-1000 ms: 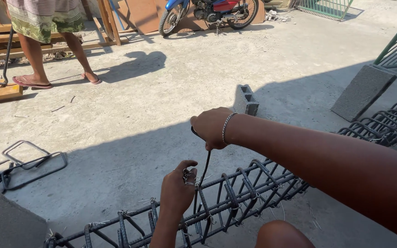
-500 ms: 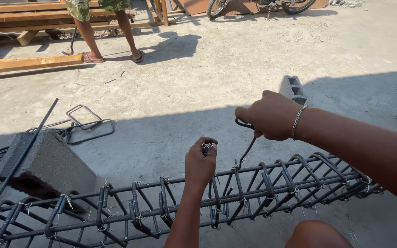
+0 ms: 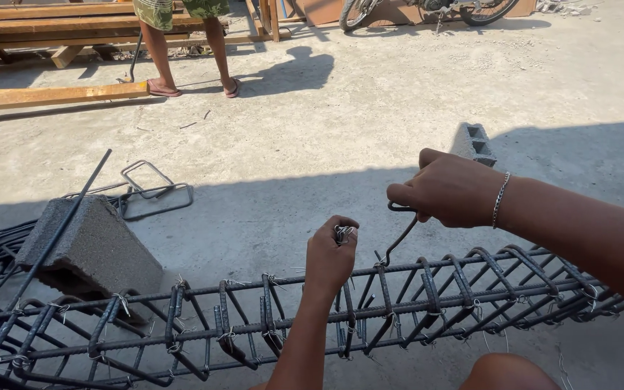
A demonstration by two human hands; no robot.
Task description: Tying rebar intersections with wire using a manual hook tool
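I am in an open-air construction yard: a sunlit concrete floor, a long rebar cage below me, concrete blocks, bent steel stirrups and stacked timber planks.

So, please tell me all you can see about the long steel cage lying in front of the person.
The steel cage is a long frame of dark ribbed bars running lengthwise through many bent loops, bound with thin wire at the crossings. It lies on its side on the concrete ground, beside a grey block. The left hand rests over it; the right hand holds a hook tool to it.
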